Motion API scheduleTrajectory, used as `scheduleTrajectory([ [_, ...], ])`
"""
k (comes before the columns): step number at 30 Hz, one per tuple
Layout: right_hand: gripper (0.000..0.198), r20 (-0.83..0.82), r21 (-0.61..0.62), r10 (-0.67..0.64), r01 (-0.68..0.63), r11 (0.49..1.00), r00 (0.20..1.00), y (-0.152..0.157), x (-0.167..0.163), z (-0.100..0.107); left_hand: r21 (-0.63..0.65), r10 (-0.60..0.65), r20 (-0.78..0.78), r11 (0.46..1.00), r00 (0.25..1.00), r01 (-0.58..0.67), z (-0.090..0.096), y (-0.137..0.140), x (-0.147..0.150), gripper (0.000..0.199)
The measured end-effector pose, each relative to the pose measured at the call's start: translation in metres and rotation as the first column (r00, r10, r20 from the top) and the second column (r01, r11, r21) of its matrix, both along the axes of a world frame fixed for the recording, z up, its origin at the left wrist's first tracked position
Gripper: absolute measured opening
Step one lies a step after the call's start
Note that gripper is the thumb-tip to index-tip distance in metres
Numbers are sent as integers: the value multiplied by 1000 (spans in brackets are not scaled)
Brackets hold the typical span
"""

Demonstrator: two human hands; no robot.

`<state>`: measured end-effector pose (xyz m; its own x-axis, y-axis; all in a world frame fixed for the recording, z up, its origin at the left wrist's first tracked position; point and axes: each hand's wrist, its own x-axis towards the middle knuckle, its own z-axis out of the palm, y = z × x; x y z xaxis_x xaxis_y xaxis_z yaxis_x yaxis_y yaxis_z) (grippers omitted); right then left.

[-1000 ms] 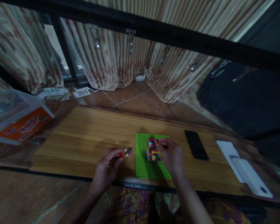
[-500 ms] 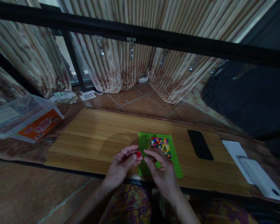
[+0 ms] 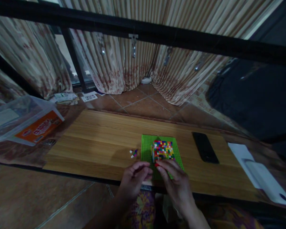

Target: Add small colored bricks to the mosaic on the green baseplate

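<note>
A green studded baseplate (image 3: 146, 140) lies on the wooden table, carrying a block of many small multicoloured building bricks (image 3: 163, 149). At the block's near left corner, my right hand (image 3: 177, 181) pinches a red building brick (image 3: 156, 164) between thumb and fingertips. My left hand (image 3: 135, 178) is just left of it, over the plate's near left corner, with fingers curled and thumb pressed in. Whatever its fingers may hold is hidden. Several loose bricks (image 3: 133, 153), white, purple and green among them, lie on the table left of the baseplate.
A black phone (image 3: 205, 148) lies right of the baseplate, with a white device (image 3: 264, 181) farther right. At the left end stands a clear plastic box (image 3: 26, 105) with an orange label. A dark metal bar (image 3: 143, 27) crosses in front of the curtains (image 3: 124, 63).
The red brick has passed from my left fingers to my right hand, now at the block's near left corner. My left hand has drawn back toward me, uncovering the loose bricks.
</note>
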<state>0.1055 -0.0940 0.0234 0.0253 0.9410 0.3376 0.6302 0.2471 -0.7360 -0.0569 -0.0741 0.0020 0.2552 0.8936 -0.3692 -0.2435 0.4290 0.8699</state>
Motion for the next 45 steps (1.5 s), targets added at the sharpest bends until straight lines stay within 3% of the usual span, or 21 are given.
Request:
scheduleTrajectory([
  [2, 16, -1, 8, -87, 87, 996, 996, 10, 13, -2, 242, 71, -276, 970, 958, -3, -3, 11, -12, 28],
  [4, 17, -3, 14, -138, 139, 990, 990, 22, 25, -2, 496, 206, -547, 861, 811, 116, -8, 26, -25, 28],
  [5, 18, -1, 14, -150, 150, 989, 989, 28, 30, -1, 560, 263, -637, 804, 724, 200, -11, 34, -32, 31],
  [8, 17, 33, -9, -157, 157, 987, 987, 46, 40, 0, 600, 360, -775, 676, 519, 428, -20, 54, -43, 39],
  [11, 14, 78, -46, -151, 154, 987, 986, 58, 42, 1, 569, 374, -820, 624, 434, 536, -27, 65, -42, 41],
  [20, 14, 174, -59, -160, 172, 983, 972, 69, 41, 4, 481, 243, -868, 627, 433, 613, -26, 69, -32, 18],
  [31, 22, 187, 0, -167, 170, 985, 968, 66, 37, -5, 441, 215, -893, 593, 394, 674, -28, 73, -33, 17],
  [38, 24, 118, -20, -140, 143, 989, 983, 65, 32, -4, 506, 177, -840, 597, 513, 623, -25, 81, -40, 18],
  [40, 24, 63, 0, -198, 199, 980, 978, 60, 40, -5, 529, 185, -821, 602, 540, 598, -24, 81, -41, 17],
  [42, 31, 55, 14, -366, 366, 931, 929, 55, 61, -7, 551, 203, -807, 597, 554, 583, -23, 80, -42, 18],
  [43, 37, 100, 3, -477, 480, 877, 873, 53, 76, -8, 559, 214, -803, 592, 555, 580, -22, 80, -41, 18],
  [45, 47, 316, -60, -646, 694, 718, 695, 48, 113, -11, 558, 229, -810, 584, 540, 590, -20, 80, -40, 18],
])
